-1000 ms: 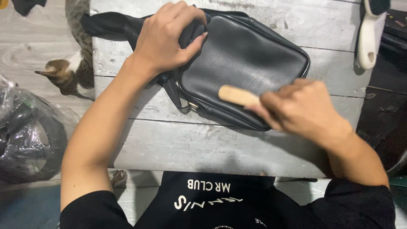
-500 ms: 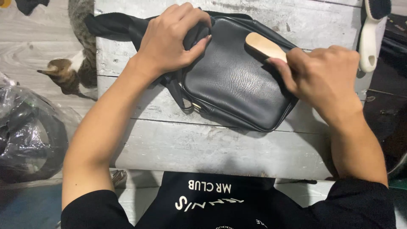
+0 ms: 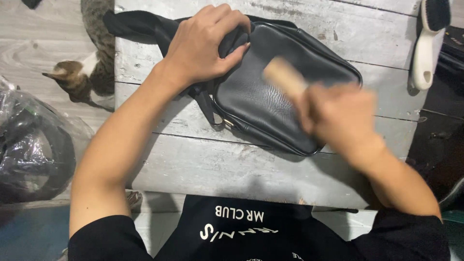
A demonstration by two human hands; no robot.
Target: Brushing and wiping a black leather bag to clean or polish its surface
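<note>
The right hand [image 3: 340,116] is closed around a wooden-backed brush [image 3: 285,77], blurred in mid-stroke over the front panel of the black leather bag [image 3: 270,104]; the left hand [image 3: 203,43] is clamped on the bag's upper-left corner, where the strap [image 3: 140,26] gathers, pinning it down. The bag lies flat on a weathered grey wooden table [image 3: 232,164], and the step in hand looks like brushing its leather face. The next stroke probably calls for the left hand's steady hold, the bristles flat on the leather, and a path short of the zip edge. Beyond the bag's right end, a white-handled brush [image 3: 427,43] lies near the table edge, well apart from it. Left of the bag, off the table, a cat [image 3: 84,72] stands on the floor, and a crumpled plastic bag [image 3: 34,150] sits farther out. Nothing lies in the brush's path.
</note>
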